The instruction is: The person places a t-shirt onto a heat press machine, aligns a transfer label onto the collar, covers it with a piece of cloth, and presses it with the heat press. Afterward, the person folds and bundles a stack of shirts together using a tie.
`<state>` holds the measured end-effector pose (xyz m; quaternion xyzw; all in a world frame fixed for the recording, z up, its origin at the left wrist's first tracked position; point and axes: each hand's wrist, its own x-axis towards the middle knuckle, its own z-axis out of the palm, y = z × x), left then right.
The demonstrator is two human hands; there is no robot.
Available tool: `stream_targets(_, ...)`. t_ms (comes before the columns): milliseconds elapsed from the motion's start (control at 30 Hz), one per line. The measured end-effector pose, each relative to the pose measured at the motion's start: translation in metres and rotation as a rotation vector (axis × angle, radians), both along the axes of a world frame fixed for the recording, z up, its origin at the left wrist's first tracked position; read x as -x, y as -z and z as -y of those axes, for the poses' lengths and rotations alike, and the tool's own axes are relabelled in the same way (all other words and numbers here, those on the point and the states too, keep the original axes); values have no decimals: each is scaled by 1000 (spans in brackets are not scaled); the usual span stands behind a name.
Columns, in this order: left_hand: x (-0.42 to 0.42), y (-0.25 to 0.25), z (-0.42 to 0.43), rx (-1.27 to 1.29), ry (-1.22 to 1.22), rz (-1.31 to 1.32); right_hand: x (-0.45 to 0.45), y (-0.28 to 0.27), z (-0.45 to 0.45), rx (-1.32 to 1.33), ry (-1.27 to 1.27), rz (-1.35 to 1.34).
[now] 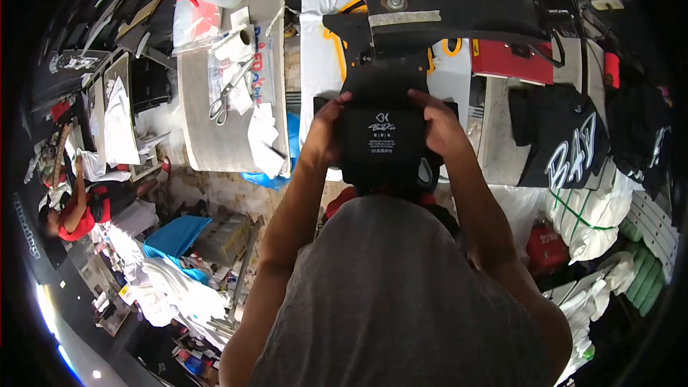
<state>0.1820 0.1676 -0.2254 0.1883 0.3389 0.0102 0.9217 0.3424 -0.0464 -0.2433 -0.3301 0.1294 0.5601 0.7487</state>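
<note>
Black fabric (383, 140) with a small white print, including a fish-like mark and lettering, lies over a platen in front of my body. My left hand (328, 125) holds its left edge, fingers bent round the cloth with the thumb on top. On the opposite edge, my right hand (438, 123) has its fingers closed on the same fabric. Just beyond both hands is a dark press part (387, 72), beneath a black metal arm (459, 7) with a bolt and a strip of tape.
Scissors (231, 93) and papers lie on the left platen (193, 129). A black shirt (566, 136) with white lettering covers a platen at right. Behind the arm is a white shirt (319, 29). Another person in red (77, 215) is at far left.
</note>
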Motion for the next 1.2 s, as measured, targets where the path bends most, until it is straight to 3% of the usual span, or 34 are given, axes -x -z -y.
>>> stream_targets(67, -6, 4, -2, -102, -30, 55, -7, -1, -6, 157, -11, 320)
stream_targets(100, -8, 3, -3, -232, -35, -27, -4, -5, -8, 154, -6, 326)
stream_targets(167, -9, 9, -5, -367, -34, -100, 7, -13, -12, 638, -176, 1184)
stream_targets(233, -2, 29, -9, -655, -4, -155, 15, -25, -17, 715, -150, 1261)
stream_targets(267, -3, 25, -9, -662, -4, -143, 19, -32, -19, 792, -135, 1330)
stream_targets(333, -4, 11, -2, -1376, -6, -130, 28, -54, -22, 793, -105, 1343)
stream_targets(367, 0, 5, 0, -1616, -38, -75, 35, -63, -19, 790, -91, 1354)
stream_targets(400, 9, -3, 3, -1621, -45, -58, 43, -62, -11, 792, -76, 1365)
stream_targets(467, 40, -24, 14, -1771, -13, 38, 61, -55, 8, 708, 88, 1748)
stream_targets(567, 125, -30, 49, -1757, 258, 76, 130, -30, 65, 565, -99, 1730)
stream_targets(600, 158, -18, 61, -1819, 372, 138, 171, -39, 88, 662, -201, 1742)
stream_targets(667, 229, 14, 96, -1914, 534, 268, 228, -34, 138, 612, -684, 1440)
stream_targets(700, 261, 18, 107, -1718, 824, 273, 251, -12, 163, 481, -817, 1298)
stream_targets(733, 277, 10, 121, -1721, 962, 255, 262, -23, 170, 492, -803, 1313)
stream_targets(833, 282, -58, 140, -1539, 653, 248, 282, -69, 187, 571, -422, 1676)
stream_targets(1000, 241, -136, 132, -1645, 336, 454, 254, -171, 161, 560, -17, 1693)
stream_targets(1100, 236, -166, 137, -1239, 598, 371, 243, -226, 161, 554, 85, 1629)
stream_targets(1133, 234, -168, 142, -1265, 638, 494, 238, -242, 164, 547, 105, 1648)
stream_targets(1200, 233, -189, 138, -1410, 863, 467, 230, -272, 174, 584, 96, 1658)
